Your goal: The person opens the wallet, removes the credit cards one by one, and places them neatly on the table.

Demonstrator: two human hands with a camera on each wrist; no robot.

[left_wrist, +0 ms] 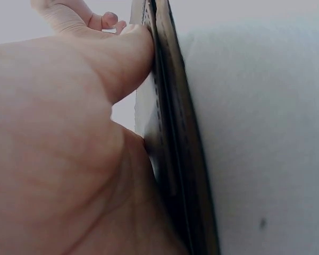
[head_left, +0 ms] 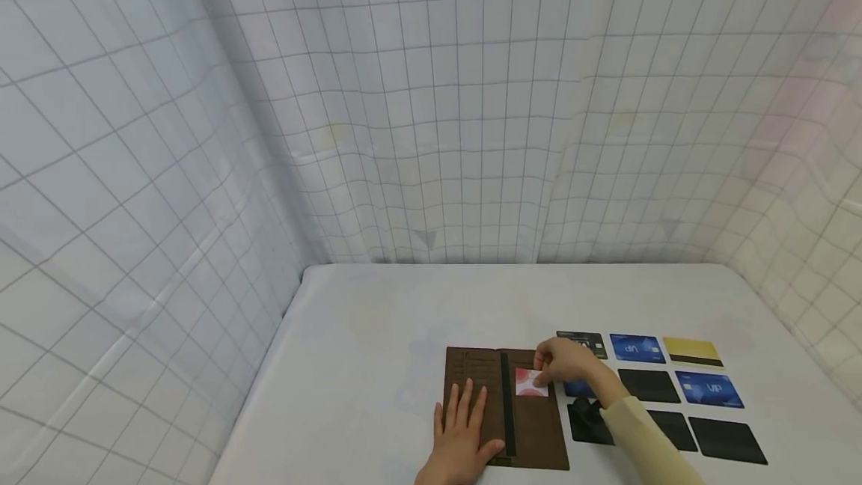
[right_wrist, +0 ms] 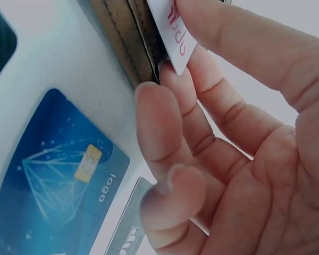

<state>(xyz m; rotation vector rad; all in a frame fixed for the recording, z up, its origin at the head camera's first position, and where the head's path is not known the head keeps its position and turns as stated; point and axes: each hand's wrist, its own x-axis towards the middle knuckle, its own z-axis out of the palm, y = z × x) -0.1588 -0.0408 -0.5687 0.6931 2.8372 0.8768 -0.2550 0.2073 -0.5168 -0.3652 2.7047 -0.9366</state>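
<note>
A brown wallet [head_left: 539,436] lies spread open on the table, a dark strip down its middle. My left hand [head_left: 458,440] rests on the wallet's left half, fingers straight and spread. In the left wrist view, the thumb touches the stitched wallet edge [left_wrist: 173,111]. Over the right half, my right hand [head_left: 571,361] pinches a pink and white card [head_left: 527,382] by its right side. The right wrist view shows this card [right_wrist: 176,40] between thumb and fingers, beside the wallet edge [right_wrist: 114,32]. Whether part of the card sits in a pocket, I cannot tell.
Right of the wallet, several cards lie in rows: a blue one [head_left: 637,349], a gold one [head_left: 694,352], a blue VIP card [head_left: 709,389] and black ones [head_left: 727,440]. My right forearm sleeve [head_left: 646,440] covers some. White grid-patterned curtains [head_left: 431,133] stand around the table [head_left: 350,365].
</note>
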